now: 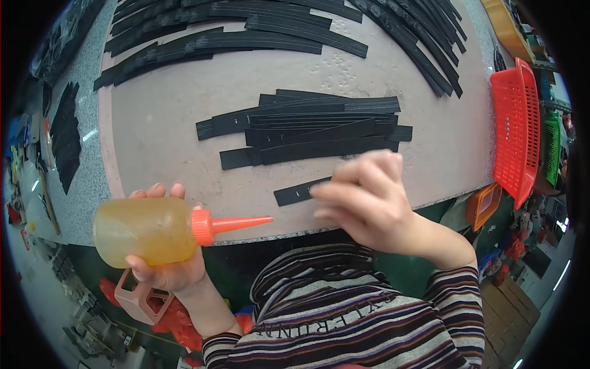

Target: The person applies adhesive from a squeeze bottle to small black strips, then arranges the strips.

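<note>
**Bottle (144, 232) in the left hand (175, 270), right hand (372, 200) by a short black strip (294, 194)**

The person's left hand is wrapped around the bottle, clamped on its soft-looking, translucent body, with fingertips showing along the far side and the thumb on the near side. The bottle lies on its side in the grip at the near left edge of the table (166, 141), amber liquid inside, its red nozzle (236, 224) pointing toward the person's right. The nozzle's tip is near the short black strip but apart from it.

The right hand is over the near part of the table, its fingers curled at the right end of that strip. The fingers are blurred, so whether they are pinched together, or touch the strip, cannot be told. Small pale marks show on the strip's dark face.

Just beyond lies a loose pile of black strips (319, 126), overlapping at slight angles, some with pale lines along them. Farther off, overlapping strips fan out in far-left rows (246, 40), and a far-right group (418, 43) runs at a slant. Past the table's right side stand a red basket (517, 135), a green basket (552, 147) and an orange container (483, 206). The person wears a striped top (369, 307).
</note>
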Available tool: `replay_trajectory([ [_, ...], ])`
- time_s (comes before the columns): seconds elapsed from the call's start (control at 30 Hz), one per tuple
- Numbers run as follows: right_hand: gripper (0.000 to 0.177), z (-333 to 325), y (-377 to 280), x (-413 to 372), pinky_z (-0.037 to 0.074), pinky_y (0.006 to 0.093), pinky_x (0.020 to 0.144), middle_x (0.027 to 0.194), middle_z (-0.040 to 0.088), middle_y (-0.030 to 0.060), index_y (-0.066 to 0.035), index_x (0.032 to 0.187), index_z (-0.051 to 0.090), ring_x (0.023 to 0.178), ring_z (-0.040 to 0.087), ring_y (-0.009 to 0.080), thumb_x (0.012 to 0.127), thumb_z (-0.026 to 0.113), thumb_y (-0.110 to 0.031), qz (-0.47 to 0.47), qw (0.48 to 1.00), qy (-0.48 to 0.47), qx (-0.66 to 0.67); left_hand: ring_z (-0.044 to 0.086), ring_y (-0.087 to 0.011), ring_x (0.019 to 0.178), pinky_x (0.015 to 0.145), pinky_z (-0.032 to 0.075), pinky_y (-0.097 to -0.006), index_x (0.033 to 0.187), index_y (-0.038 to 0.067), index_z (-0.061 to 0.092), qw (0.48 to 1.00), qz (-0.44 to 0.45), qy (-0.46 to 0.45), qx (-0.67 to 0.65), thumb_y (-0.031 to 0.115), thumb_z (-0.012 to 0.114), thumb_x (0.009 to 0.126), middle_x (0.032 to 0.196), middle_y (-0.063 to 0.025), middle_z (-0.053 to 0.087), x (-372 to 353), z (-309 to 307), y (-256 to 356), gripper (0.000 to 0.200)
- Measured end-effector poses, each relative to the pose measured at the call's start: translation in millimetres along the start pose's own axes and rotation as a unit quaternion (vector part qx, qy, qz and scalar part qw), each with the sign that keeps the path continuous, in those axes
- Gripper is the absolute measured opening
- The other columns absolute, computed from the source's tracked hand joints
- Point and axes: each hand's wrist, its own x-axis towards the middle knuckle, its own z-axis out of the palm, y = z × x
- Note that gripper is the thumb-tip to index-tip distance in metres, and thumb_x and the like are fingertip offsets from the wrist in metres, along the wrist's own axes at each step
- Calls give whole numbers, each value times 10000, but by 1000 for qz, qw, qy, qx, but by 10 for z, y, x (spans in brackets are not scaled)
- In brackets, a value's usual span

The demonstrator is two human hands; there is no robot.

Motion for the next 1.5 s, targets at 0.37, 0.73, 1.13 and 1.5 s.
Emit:
replay_trajectory([
  [0.37,328,129,30,-222,490,314,699,958,609,95,33,998,697,815,600,205,717,741,-130,-175,974,4,-142,509,-393,1227,976,486,-543,1388,-9,344,976,27,-35,215,582,646,805,1314,-228,492,-77,139,9,883],
  [0.73,268,182,-70,-207,492,323,750,987,573,95,62,998,672,873,580,197,796,672,-114,-127,983,-4,-135,542,-392,1172,1045,419,-572,1327,27,405,952,19,-11,306,471,685,793,1212,-201,526,62,344,-172,749],
  [1.13,309,67,-49,-130,432,359,776,984,539,82,11,1039,623,901,540,238,765,693,-115,12,999,-34,-2,473,-420,1260,999,474,-526,1384,9,353,967,19,-9,254,471,673,821,1393,-203,431,-10,81,-7,795],
  [1.5,121,-639,494,62,511,242,678,830,680,45,-3,891,666,767,628,112,815,736,-67,241,935,137,219,424,-355,1321,884,585,-433,1430,-35,270,999,39,18,12,415,597,921,1396,-196,413,105,-4,126,754],
])
